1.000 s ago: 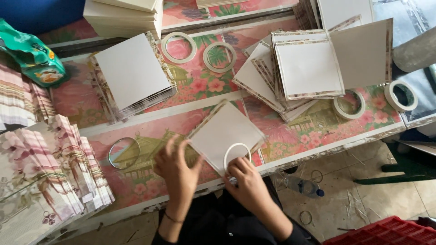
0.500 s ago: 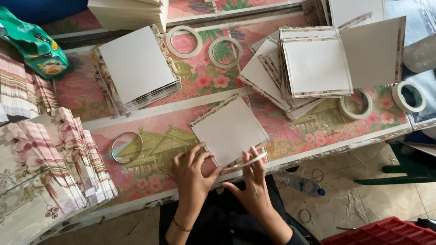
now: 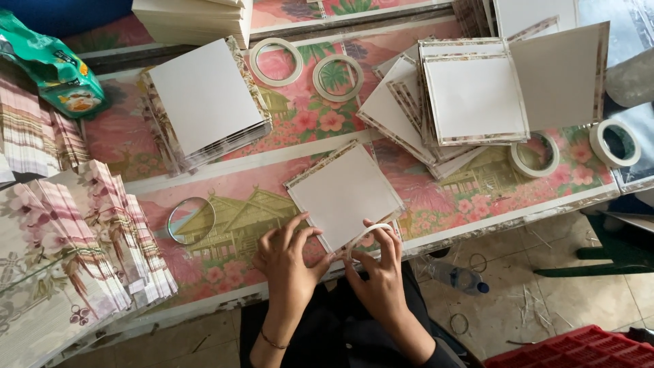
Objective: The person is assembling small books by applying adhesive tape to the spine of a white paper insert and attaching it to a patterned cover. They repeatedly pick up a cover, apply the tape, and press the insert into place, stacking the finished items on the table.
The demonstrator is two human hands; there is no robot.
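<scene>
— Surface: floral tablecloth (image 3: 286, 143) over a workbench. Item one?
— White square card (image 3: 344, 194), flat at the near edge. Left hand (image 3: 289, 262) fingers spread beside its corner; right hand (image 3: 378, 272) fingers pinched on a tape roll (image 3: 364, 235).
— Surroundings?
— Card stacks (image 3: 204, 102), spare tape rings (image 3: 276, 61).
</scene>
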